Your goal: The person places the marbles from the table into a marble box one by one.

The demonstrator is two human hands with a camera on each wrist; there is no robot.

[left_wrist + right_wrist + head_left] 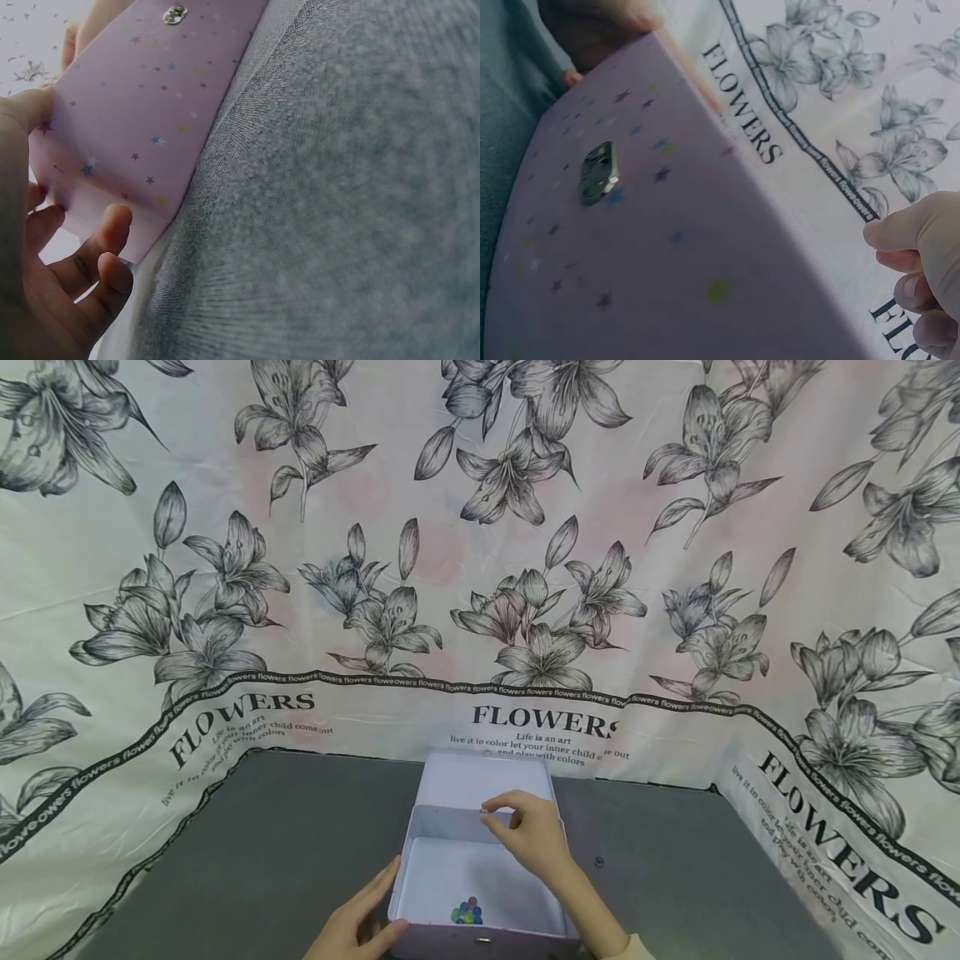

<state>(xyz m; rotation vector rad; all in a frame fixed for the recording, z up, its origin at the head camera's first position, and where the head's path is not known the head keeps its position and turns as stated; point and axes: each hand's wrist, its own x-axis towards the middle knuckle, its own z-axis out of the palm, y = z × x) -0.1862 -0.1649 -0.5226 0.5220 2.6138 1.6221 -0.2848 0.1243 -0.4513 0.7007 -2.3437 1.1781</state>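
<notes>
An opened pink tin box [480,881] with a pale interior stands on the grey table, its lid [483,781] tipped back. Printed stars and a metal clasp [175,15] mark its front. My left hand [357,918] grips the box's front left corner, thumb at the rim and fingers along the side. Several coloured glass marbles [467,911] lie together inside, by the front wall. Above the box's back part, my right hand [531,833] pinches a tiny marble [483,811] between thumb and index finger, mostly hidden by the fingertips. In the right wrist view, those fingers [900,232] are beyond the box front.
One dark blue marble [598,862] lies on the grey tabletop [315,827] to the right of the box. A white cloth [375,610] printed with flowers and lettering hangs behind the table and along both sides.
</notes>
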